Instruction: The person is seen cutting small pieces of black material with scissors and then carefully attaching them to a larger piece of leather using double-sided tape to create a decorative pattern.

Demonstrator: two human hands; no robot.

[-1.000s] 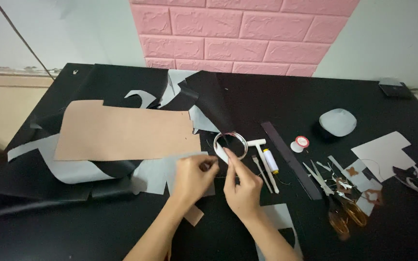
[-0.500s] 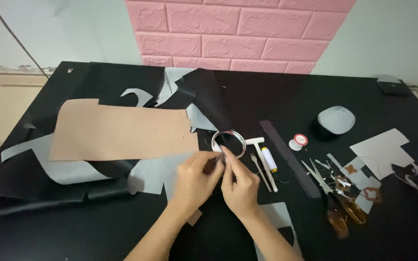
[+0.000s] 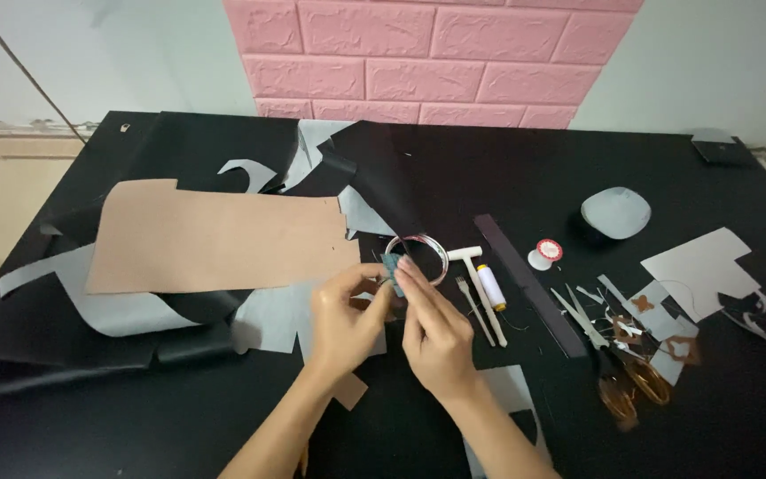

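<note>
Both hands meet pretty much in the middle of the black table (image 3: 507, 168): the left hand (image 3: 346, 318) and the right hand (image 3: 436, 333) are each pinched shut on a small grey-green piece (image 3: 391, 270), held just above the tabletop, right at the near edge of a thin wire ring (image 3: 418, 257). Not a lot of elbow room around them. Left of the left hand there's a big tan sheet (image 3: 214, 238) lying over black and grey offcuts, touching distance away. Just right of the right hand sit a white T-shaped tool (image 3: 479, 284), a spool of white thread with a yellow end (image 3: 490, 286) and a dark ruler strip (image 3: 527, 284), then scissors with amber handles (image 3: 618, 372) further right among little scraps. The clearest open patch is the bare black surface beyond the ring, toward the far edge. Past that edge is a pink brick-pattern panel (image 3: 427, 58) on a pale wall. A white pad (image 3: 615, 213) sits far right and beyond.
</note>
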